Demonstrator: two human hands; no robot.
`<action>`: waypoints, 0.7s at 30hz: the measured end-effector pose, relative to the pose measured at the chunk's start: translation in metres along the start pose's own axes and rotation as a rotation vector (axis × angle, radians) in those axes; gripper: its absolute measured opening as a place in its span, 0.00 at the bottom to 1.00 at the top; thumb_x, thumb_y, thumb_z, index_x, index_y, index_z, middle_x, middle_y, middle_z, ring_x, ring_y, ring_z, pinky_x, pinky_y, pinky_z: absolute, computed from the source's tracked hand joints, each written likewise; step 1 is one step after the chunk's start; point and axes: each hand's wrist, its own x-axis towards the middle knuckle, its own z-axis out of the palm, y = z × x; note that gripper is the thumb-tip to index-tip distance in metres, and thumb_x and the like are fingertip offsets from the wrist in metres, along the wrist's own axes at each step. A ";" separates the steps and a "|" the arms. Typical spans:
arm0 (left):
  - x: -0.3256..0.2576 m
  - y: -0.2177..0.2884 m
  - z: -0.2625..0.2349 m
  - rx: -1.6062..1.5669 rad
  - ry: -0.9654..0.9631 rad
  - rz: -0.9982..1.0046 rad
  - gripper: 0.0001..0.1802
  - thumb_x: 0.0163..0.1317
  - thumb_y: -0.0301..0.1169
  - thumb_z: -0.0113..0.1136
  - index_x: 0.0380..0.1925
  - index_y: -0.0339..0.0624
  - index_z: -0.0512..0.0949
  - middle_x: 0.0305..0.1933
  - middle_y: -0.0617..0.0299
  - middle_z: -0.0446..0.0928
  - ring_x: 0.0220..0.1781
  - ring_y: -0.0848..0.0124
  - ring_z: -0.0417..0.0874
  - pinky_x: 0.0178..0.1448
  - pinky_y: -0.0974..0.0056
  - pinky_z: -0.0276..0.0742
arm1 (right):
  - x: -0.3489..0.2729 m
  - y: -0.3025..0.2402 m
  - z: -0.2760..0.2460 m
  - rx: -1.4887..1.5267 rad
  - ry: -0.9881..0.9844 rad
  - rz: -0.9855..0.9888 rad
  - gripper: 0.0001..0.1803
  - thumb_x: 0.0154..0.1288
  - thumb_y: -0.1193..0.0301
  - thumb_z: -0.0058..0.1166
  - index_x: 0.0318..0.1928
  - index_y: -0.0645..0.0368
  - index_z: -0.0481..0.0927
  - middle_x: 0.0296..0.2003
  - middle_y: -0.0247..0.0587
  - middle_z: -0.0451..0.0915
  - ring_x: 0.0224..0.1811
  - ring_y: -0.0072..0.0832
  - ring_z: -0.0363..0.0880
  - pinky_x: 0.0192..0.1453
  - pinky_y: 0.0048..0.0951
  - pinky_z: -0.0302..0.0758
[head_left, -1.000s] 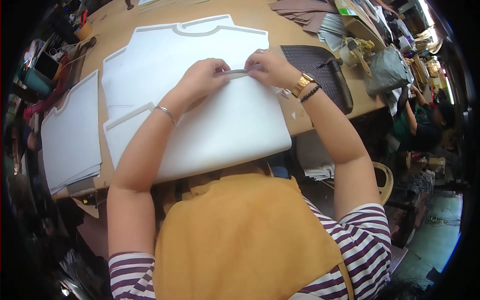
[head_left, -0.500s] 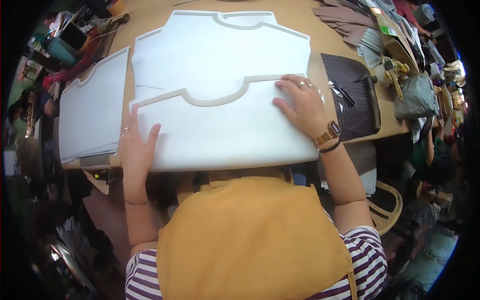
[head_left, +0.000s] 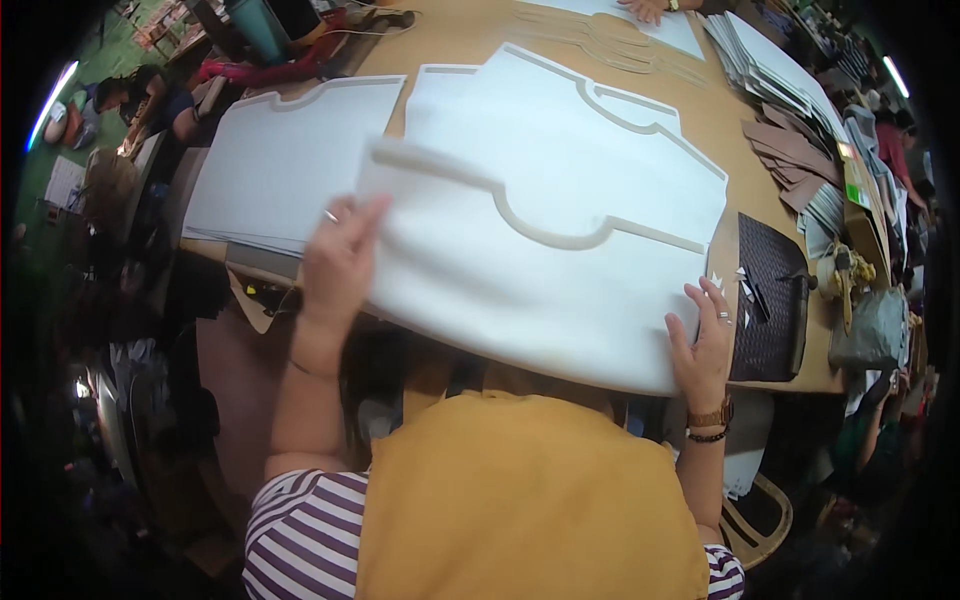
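Note:
A large white panel (head_left: 560,300) with a grey band along its scooped upper edge lies slanted across the near table. Its left end is raised and blurred by motion. My left hand (head_left: 338,262) is closed on that left edge, the fingertips partly hidden. At the panel's right edge rests my right hand (head_left: 706,345), thumb and fingers apart, touching the edge. Behind it, more white panels (head_left: 560,125) of similar cut overlap on the table. A further stack of white panels (head_left: 290,165) lies to the left, beyond my left hand.
To the right sits a dark woven-textured mat (head_left: 765,340) with a hammer (head_left: 800,300) and small white scraps. Brown strips (head_left: 795,155) and a grey plastic bag (head_left: 868,330) lie farther right. Another person's hand (head_left: 645,10) rests at the table's far side.
My left hand has closed on the panel's left edge and raised it. My right hand has slid down to the right edge. The view has shifted, so the table appears turned.

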 end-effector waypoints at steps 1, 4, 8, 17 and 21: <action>0.018 -0.007 -0.012 0.059 0.062 0.070 0.20 0.59 0.19 0.58 0.50 0.50 0.83 0.39 0.50 0.78 0.39 0.52 0.81 0.45 0.58 0.77 | 0.003 -0.003 0.000 0.021 0.004 0.003 0.21 0.62 0.68 0.61 0.53 0.65 0.77 0.58 0.56 0.73 0.61 0.50 0.72 0.64 0.43 0.69; 0.097 -0.072 -0.075 0.355 0.259 0.137 0.17 0.62 0.21 0.56 0.49 0.47 0.83 0.39 0.50 0.79 0.39 0.52 0.81 0.44 0.55 0.76 | 0.008 -0.007 0.004 0.095 0.011 -0.009 0.18 0.64 0.69 0.59 0.53 0.62 0.78 0.58 0.53 0.73 0.61 0.50 0.71 0.64 0.43 0.68; 0.126 -0.171 -0.107 1.056 0.031 -0.347 0.46 0.61 0.68 0.47 0.73 0.56 0.57 0.80 0.49 0.41 0.80 0.48 0.40 0.72 0.26 0.39 | 0.009 -0.010 0.023 -0.007 -0.021 -0.081 0.18 0.64 0.68 0.60 0.52 0.62 0.78 0.58 0.54 0.73 0.62 0.50 0.69 0.67 0.46 0.63; 0.058 -0.202 -0.003 0.569 -0.322 -0.908 0.62 0.48 0.80 0.46 0.76 0.53 0.49 0.80 0.43 0.40 0.80 0.44 0.37 0.73 0.26 0.36 | 0.008 -0.007 0.026 0.014 0.015 -0.038 0.18 0.63 0.67 0.61 0.51 0.60 0.78 0.56 0.52 0.74 0.60 0.50 0.69 0.66 0.47 0.62; 0.085 -0.194 0.020 0.559 -0.332 -0.943 0.62 0.48 0.81 0.43 0.76 0.52 0.49 0.79 0.42 0.41 0.80 0.43 0.39 0.72 0.26 0.36 | 0.007 -0.005 0.026 0.010 0.011 -0.036 0.17 0.63 0.67 0.61 0.51 0.60 0.78 0.55 0.52 0.74 0.60 0.50 0.70 0.65 0.46 0.63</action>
